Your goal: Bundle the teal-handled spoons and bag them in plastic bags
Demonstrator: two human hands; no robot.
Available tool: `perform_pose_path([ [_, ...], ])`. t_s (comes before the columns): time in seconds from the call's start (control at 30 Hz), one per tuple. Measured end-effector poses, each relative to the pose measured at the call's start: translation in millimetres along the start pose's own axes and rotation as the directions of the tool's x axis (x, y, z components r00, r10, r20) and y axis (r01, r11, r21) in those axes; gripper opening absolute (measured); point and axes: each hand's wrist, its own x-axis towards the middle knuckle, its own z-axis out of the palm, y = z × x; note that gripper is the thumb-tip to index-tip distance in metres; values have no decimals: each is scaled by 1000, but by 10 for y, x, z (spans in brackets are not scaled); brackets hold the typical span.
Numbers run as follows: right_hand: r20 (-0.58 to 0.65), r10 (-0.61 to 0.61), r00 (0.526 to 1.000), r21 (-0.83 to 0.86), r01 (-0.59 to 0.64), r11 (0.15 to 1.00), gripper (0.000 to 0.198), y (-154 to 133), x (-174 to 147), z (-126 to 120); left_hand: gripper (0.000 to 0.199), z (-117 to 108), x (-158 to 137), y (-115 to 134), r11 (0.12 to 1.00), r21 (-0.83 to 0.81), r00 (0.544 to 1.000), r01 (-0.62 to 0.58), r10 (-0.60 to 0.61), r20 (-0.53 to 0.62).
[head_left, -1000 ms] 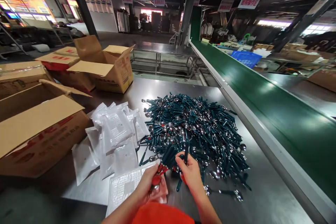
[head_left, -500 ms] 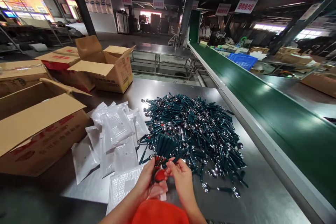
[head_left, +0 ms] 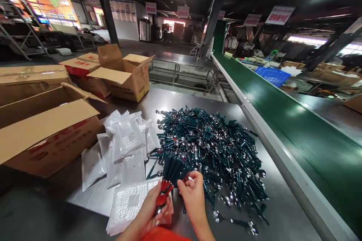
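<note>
The left hand [head_left: 151, 211] is closed around a fanned bunch of green-handled spoons [head_left: 169, 175], gripping it at its red lower end, low in the view at about 6 o'clock. The right hand [head_left: 194, 196] pinches one spoon [head_left: 189, 178] between its fingertips just beside the bunch. At 12 o'clock from the hands lies the big spoon pile [head_left: 215, 150] on the steel table [head_left: 283, 214], with white pouches [head_left: 127, 147] at 10 o'clock.

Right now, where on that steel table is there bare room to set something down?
Bare steel table shows beyond the spoon pile, toward the open box, and along the conveyor side near. Between pile, white pouches and both hands, left hand and right hand, it is crowded.
</note>
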Motion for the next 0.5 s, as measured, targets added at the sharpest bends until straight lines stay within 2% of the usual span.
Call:
perform_pose_path([
  [0.07, -14, -29, 999, 37, 29, 999, 50, -76, 22, -67, 57, 17, -74, -12, 1000, 23, 999, -14, 15, -31],
  [0.2, 72, -81, 994, -69, 86, 994, 38, -259, 39, -160, 50, 95, -221, -27, 999, 5, 995, -43, 43, -93],
  [0.3, 91, -77, 993, -50, 82, 995, 34, -334, 27, -195, 56, 132, -282, -57, 998, -20, 985, -56, 52, -165],
  [0.4, 193, -108, 975, -82, 126, 989, 27, -378, 1, -235, 61, 110, -336, -89, 996, -13, 968, -85, 79, -237],
  [0.5, 301, -117, 946, -130, 162, 978, 33, -468, -27, -278, 60, 35, -400, -86, 995, 16, 974, -99, 100, -203],
])
